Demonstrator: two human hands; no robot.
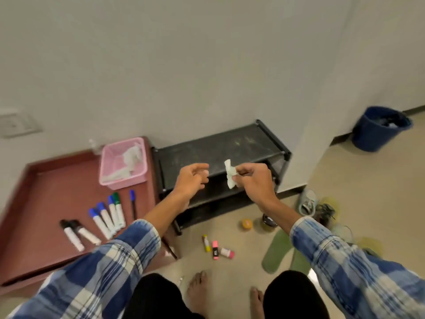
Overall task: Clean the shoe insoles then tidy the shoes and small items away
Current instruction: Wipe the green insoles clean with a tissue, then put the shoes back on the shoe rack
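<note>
As the person faces a low black shoe rack [218, 143] set against the wall, the right hand [255, 180] pinches a small crumpled white wipe [230, 173] between thumb and fingertips, raised over the rack's top shelf. The left hand [192, 180] hovers near it with fingers loosely curled, holding nothing. The wipe sits between the two hands.

Two green insoles [277, 252] lie flat on the floor [241, 263], below and to the right of the wipe, under the right forearm and just ahead of the person's right foot. Their long axes run roughly away from the person, the far ends leaning slightly right. The wipe-holding right hand is the nearer one, so it likely has to drop down and right to reach them, then wipe along their length.

Blurred shoes [308, 202] sit beyond the insoles, near the wall's corner. Small highlighters [215, 248] lie scattered on the floor between the rack and the feet. At left, a reddish tabletop [46, 192] carries a row of markers [105, 217] and, at its far right corner, a pink basket [124, 162].
</note>
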